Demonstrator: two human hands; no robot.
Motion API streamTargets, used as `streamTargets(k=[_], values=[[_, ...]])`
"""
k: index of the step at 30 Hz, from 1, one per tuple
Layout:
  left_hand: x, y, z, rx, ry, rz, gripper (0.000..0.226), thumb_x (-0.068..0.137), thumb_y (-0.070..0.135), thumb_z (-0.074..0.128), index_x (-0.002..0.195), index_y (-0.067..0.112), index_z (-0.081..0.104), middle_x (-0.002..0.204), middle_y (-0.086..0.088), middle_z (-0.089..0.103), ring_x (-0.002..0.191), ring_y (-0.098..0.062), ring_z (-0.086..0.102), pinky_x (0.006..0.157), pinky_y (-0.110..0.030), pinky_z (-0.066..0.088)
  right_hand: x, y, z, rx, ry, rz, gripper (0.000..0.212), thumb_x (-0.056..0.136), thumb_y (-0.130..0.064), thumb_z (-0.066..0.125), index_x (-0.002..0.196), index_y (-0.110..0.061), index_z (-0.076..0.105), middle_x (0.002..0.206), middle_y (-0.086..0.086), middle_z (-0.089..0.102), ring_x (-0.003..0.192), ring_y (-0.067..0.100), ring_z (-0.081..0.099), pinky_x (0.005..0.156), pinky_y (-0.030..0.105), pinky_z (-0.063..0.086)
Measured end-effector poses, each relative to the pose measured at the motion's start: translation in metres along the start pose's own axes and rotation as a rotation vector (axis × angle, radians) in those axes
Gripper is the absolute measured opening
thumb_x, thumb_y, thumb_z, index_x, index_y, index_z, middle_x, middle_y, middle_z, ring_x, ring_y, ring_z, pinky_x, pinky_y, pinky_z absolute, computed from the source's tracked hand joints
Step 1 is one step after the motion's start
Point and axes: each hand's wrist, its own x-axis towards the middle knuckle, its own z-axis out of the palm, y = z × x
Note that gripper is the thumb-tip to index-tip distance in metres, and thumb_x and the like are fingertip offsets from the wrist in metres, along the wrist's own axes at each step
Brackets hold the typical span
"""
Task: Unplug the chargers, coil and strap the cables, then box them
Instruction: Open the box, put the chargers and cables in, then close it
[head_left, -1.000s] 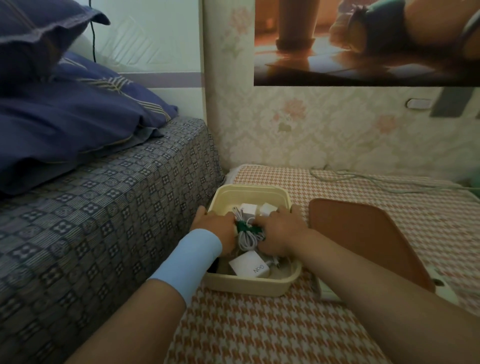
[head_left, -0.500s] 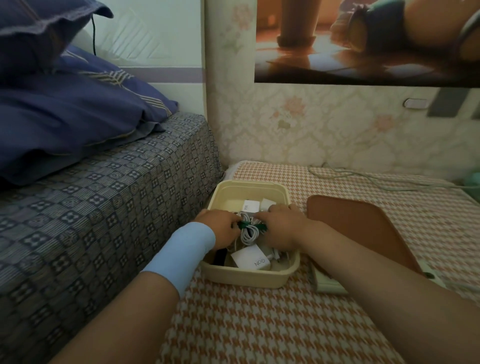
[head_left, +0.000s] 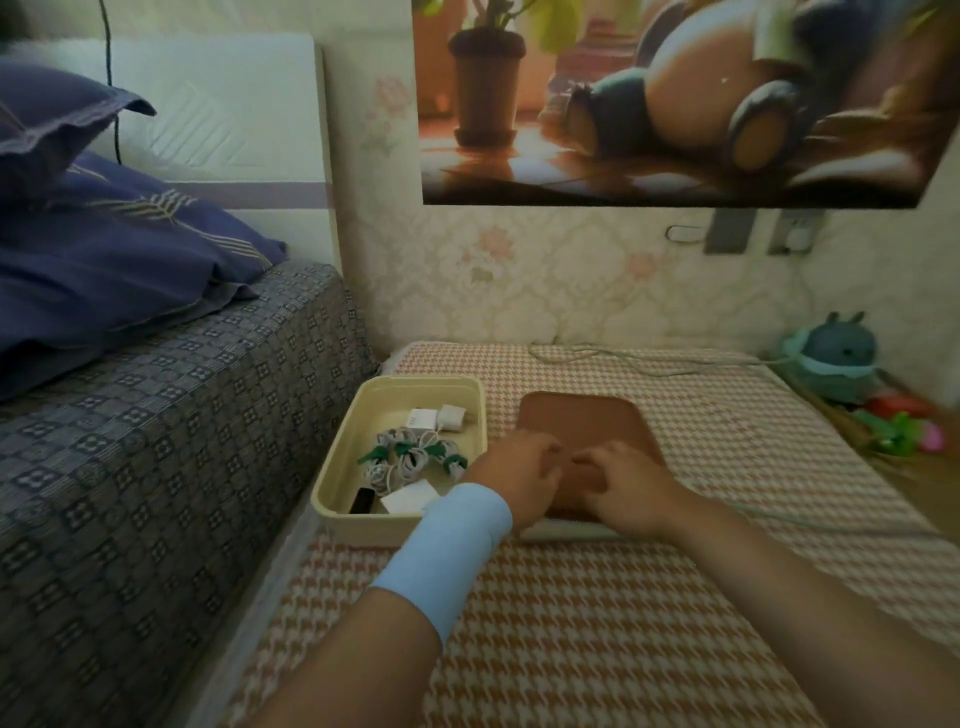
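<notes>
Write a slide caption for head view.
Left hand and right hand on brown rounded lid beside cream box holding strapped white cables.

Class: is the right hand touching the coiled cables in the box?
Apart. The head view shows the right hand over the brown lid, the coiled cables lying inside the cream box.

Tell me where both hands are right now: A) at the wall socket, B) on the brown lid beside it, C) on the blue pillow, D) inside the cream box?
B: the left hand and right hand are both on the brown lid, right of the cream box that holds the strapped cables.
</notes>
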Motion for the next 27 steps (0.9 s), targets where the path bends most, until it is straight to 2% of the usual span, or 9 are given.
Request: streamTargets(k=[2, 5, 9, 11, 14, 17, 21, 24, 27], values=[[0.010, 0.014, 0.020, 0.001, -0.051, -0.084, 0.047, 0.100, 0.035, 0.046, 0.145, 0.022, 0.042, 0.149, -0.007, 0.041, 0.130, -0.028, 0.046, 0.108, -0.039, 0.039, -0.014, 0.021, -0.001, 0.013, -0.020, 0.037, 0.063, 0.093, -0.052, 0.057, 0.152, -0.033, 0.041, 0.159, 0.008, 0.033, 0.144, 0.028, 0.037, 0.118, 0.044, 0.033], [0.022, 0.017, 0.048, 0.029, -0.168, -0.253, 0.063, 0.100, 0.046, 0.044, 0.154, 0.019, 0.026, 0.162, -0.010, 0.016, 0.144, -0.035, 0.028, 0.115, -0.046, 0.032, -0.033, 0.048, 0.005, 0.020, -0.036, 0.116, 0.073, 0.091, -0.064, 0.056, 0.156, -0.041, 0.030, 0.166, 0.007, 0.017, 0.150, 0.030, 0.025, 0.121, 0.045, 0.028], [0.028, 0.016, 0.066, 0.027, -0.177, -0.381, 0.079, 0.095, 0.058, 0.047, 0.157, 0.024, 0.012, 0.164, -0.011, -0.010, 0.149, -0.039, 0.011, 0.117, -0.051, 0.028, -0.029, 0.067, 0.010, 0.062, 0.016, 0.164, 0.084, 0.085, -0.079, 0.046, 0.157, -0.046, 0.019, 0.167, 0.007, 0.019, 0.149, 0.030, 0.027, 0.120, 0.045, 0.029], [0.034, 0.016, 0.068, -0.028, -0.112, -0.436, 0.085, 0.089, 0.063, 0.052, 0.156, 0.026, 0.016, 0.164, -0.012, -0.003, 0.146, -0.040, 0.019, 0.114, -0.050, 0.033, -0.023, 0.066, 0.011, 0.044, -0.007, 0.188, 0.085, 0.086, -0.082, 0.041, 0.158, -0.047, 0.011, 0.168, 0.010, 0.012, 0.153, 0.034, 0.017, 0.123, 0.051, 0.017], [0.038, 0.011, 0.064, -0.204, -0.040, -0.473, 0.079, 0.086, 0.060, 0.054, 0.151, 0.021, 0.032, 0.155, -0.008, 0.036, 0.131, -0.033, 0.047, 0.105, -0.042, 0.044, -0.016, 0.058, 0.016, -0.012, -0.025, 0.200, 0.087, 0.087, -0.081, 0.040, 0.160, -0.043, 0.011, 0.168, 0.017, 0.008, 0.154, 0.036, 0.007, 0.123, 0.055, 0.002], [0.037, 0.006, 0.055, -0.250, 0.011, -0.457, 0.055, 0.097, 0.037, 0.055, 0.146, 0.016, 0.042, 0.149, -0.008, 0.047, 0.127, -0.030, 0.052, 0.104, -0.037, 0.045, -0.010, 0.054, 0.020, 0.074, 0.047, 0.220, 0.091, 0.083, -0.077, 0.054, 0.158, -0.038, 0.023, 0.164, 0.017, 0.021, 0.149, 0.037, 0.022, 0.123, 0.053, 0.015], [0.027, 0.015, 0.041, -0.284, 0.173, -0.427, 0.046, 0.099, 0.022, 0.055, 0.144, 0.012, 0.049, 0.148, -0.008, 0.048, 0.132, -0.028, 0.049, 0.106, -0.036, 0.040, -0.012, 0.051, 0.020, 0.346, 0.147, 0.249, 0.106, 0.070, -0.074, 0.070, 0.157, -0.027, 0.032, 0.154, 0.011, 0.039, 0.139, 0.031, 0.042, 0.116, 0.045, 0.036], [0.021, 0.020, 0.021, -0.354, 0.301, -0.415, 0.041, 0.100, 0.020, 0.054, 0.140, 0.011, 0.053, 0.145, -0.008, 0.053, 0.129, -0.028, 0.051, 0.105, -0.035, 0.042, -0.019, 0.043, 0.013, 0.583, 0.206, 0.220, 0.103, 0.073, -0.058, 0.082, 0.157, -0.021, 0.033, 0.156, 0.006, 0.039, 0.139, 0.026, 0.044, 0.115, 0.041, 0.040], [0.009, 0.017, -0.005, -0.414, 0.411, -0.345, 0.038, 0.101, 0.019, 0.052, 0.138, 0.013, 0.056, 0.143, -0.006, 0.054, 0.128, -0.027, 0.053, 0.104, -0.035, 0.042, -0.024, 0.025, 0.007, 0.652, 0.256, 0.137, 0.089, 0.079, -0.047, 0.083, 0.154, -0.023, 0.040, 0.159, 0.000, 0.035, 0.143, 0.023, 0.040, 0.118, 0.044, 0.037]])
